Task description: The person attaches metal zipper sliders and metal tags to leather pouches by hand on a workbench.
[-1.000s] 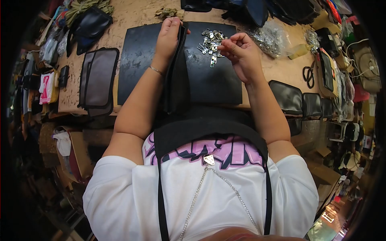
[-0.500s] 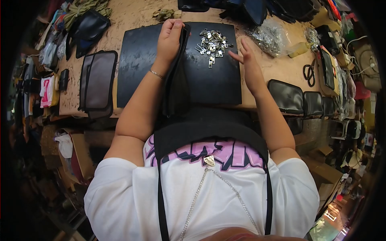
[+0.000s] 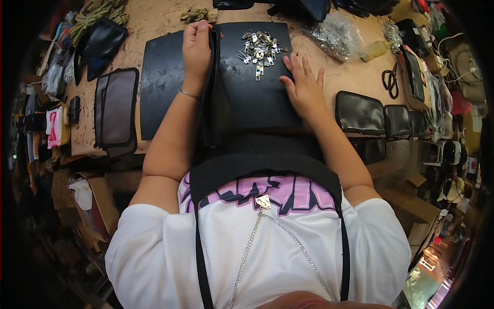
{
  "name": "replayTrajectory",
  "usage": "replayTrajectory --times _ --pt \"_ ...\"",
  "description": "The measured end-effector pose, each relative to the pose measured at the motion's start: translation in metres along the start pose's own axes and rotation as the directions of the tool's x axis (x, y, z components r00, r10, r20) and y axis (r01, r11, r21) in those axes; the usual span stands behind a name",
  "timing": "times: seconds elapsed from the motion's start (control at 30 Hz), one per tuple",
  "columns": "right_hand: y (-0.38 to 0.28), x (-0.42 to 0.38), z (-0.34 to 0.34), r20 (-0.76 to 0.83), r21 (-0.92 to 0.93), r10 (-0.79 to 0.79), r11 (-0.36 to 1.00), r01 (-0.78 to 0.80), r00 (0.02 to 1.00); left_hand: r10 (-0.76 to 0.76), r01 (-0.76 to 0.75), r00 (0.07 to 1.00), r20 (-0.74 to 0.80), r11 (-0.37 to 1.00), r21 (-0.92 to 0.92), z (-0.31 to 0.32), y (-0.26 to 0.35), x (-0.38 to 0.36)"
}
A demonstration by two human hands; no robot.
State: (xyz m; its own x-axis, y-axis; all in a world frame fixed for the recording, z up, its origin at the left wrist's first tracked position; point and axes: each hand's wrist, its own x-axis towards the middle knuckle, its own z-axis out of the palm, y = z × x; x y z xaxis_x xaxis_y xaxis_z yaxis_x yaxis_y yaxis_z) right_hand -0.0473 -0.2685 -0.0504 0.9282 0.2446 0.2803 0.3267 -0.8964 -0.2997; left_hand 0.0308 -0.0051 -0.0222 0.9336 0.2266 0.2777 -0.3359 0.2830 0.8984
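Observation:
My left hand [image 3: 197, 49] is closed around the upper end of a dark fabric piece [image 3: 216, 92], which hangs on edge down toward my apron. Its exact kind is hard to make out. Over the right edge of the black mat [image 3: 167, 87] my right hand [image 3: 306, 87] is open, fingers spread, holding nothing. Just to its upper left, a pile of metal zipper pulls [image 3: 262, 46] lies on the mat, a few of them strayed toward me.
Dark mesh panels [image 3: 117, 105] lie left of the mat. On the right are black pouches [image 3: 360, 112], scissors [image 3: 390, 83] and a clear bag of metal parts [image 3: 337, 37]. A dark blue-black piece [image 3: 105, 44] and tan strips [image 3: 98, 20] sit at the back left.
My right hand has come down and turned, its fingers spreading near the mat's right edge. My left hand keeps its grip on the dark fabric piece. The whole view has shifted slightly.

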Motion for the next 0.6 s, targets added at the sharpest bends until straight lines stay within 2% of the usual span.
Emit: replayTrajectory --times 0.2,0.4,0.5,0.6 --pt "-0.003 -0.018 -0.037 0.175 0.039 0.052 0.997 -0.060 0.983 -0.029 0.030 0.998 -0.061 0.999 0.014 -0.007 0.005 -0.001" --pt "0.007 -0.025 -0.028 0.095 0.043 0.023 0.999 -0.027 0.995 -0.065 0.065 0.997 -0.036 0.998 -0.004 -0.006 0.010 -0.005" --pt "0.010 -0.007 -0.018 0.098 0.058 0.046 0.997 -0.052 0.994 -0.026 0.026 0.999 -0.034 1.000 0.014 -0.005 0.003 -0.003" --pt "0.007 0.006 0.002 -0.019 0.009 -0.008 1.000 0.009 1.000 -0.024 0.024 0.998 -0.051 1.000 0.008 -0.005 0.001 -0.002"
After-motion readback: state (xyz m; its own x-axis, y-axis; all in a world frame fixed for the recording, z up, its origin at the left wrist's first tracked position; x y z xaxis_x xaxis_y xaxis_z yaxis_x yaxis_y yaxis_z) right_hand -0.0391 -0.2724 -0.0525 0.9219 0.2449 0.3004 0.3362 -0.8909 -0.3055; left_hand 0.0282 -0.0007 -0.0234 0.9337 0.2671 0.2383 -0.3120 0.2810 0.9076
